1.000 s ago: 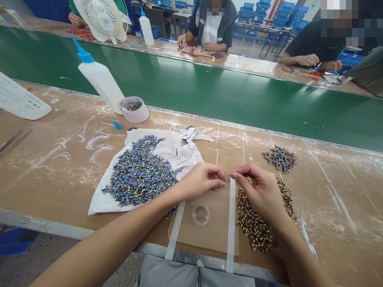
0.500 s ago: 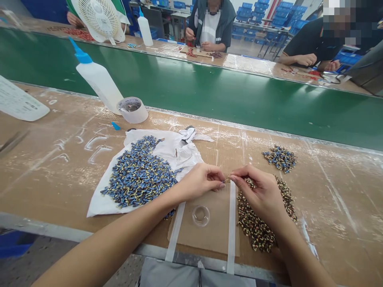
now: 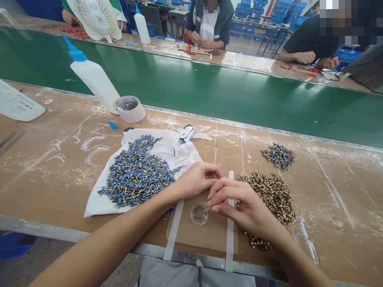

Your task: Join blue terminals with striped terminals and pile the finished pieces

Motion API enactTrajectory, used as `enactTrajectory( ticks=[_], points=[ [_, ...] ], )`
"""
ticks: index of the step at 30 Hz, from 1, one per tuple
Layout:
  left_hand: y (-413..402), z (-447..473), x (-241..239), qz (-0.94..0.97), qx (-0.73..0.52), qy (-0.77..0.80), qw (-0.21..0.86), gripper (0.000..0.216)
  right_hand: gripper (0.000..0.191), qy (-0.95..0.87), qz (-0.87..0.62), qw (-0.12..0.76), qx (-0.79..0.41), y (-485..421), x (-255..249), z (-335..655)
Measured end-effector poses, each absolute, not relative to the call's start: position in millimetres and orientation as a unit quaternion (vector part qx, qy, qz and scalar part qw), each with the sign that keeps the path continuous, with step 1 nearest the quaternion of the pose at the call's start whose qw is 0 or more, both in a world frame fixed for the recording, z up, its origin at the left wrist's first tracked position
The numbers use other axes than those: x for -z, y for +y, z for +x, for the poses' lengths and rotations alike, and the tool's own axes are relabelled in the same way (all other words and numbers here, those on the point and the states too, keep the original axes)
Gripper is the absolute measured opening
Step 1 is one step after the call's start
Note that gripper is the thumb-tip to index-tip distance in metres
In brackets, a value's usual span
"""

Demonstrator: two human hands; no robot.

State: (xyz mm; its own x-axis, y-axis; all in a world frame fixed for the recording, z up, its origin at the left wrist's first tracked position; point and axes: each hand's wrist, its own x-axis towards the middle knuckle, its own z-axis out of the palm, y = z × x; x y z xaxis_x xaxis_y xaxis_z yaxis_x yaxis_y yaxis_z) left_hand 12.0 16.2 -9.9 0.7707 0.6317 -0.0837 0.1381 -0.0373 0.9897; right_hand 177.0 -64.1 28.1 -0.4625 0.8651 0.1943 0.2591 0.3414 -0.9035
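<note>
My left hand (image 3: 198, 179) rests on the cardboard pad (image 3: 209, 233), fingers curled in a pinch on a small part I cannot make out. My right hand (image 3: 239, 205) has its fingers pinched on a thin stick whose tip dips into the small clear dish (image 3: 199, 214). A heap of blue and yellow parts (image 3: 136, 177) lies on a white bag (image 3: 95, 205) to the left. A brown and yellow heap (image 3: 272, 191) lies right of my right hand. A small blue pile (image 3: 279, 155) sits farther back.
A white squeeze bottle (image 3: 94, 79) and a tape roll (image 3: 129, 109) stand at the back left, with a paper sheet (image 3: 16, 104) nearby. A green conveyor belt (image 3: 209, 89) runs across. Beyond it are a fan (image 3: 95, 18) and other people at work.
My right hand has moved down and left from my left hand's fingertips to the clear dish, with the stick. My left hand has stayed nearly in place.
</note>
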Motion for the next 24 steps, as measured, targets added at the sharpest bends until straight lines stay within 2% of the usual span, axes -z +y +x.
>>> enactTrajectory(
  ticks=[5,8,12,16,24],
  points=[
    [18,12,13,0.687,-0.188,0.298,0.636,0.008,0.010,-0.795,-0.357,0.291,-0.396,-68,-22,162],
    [18,12,8,0.690,-0.187,0.292,0.636,0.007,0.013,-0.796,-0.376,0.312,-0.359,-65,-25,172],
    [18,12,4,0.689,-0.180,0.309,0.631,0.007,0.013,-0.740,-0.548,0.323,-0.220,-54,-29,218],
    [18,12,7,0.692,-0.177,0.314,0.626,0.008,0.013,-0.656,-0.716,0.208,-0.121,-47,-21,273],
    [19,12,8,0.700,-0.177,0.317,0.614,0.007,0.010,-0.634,-0.743,0.167,-0.130,-42,-4,275]
  ],
)
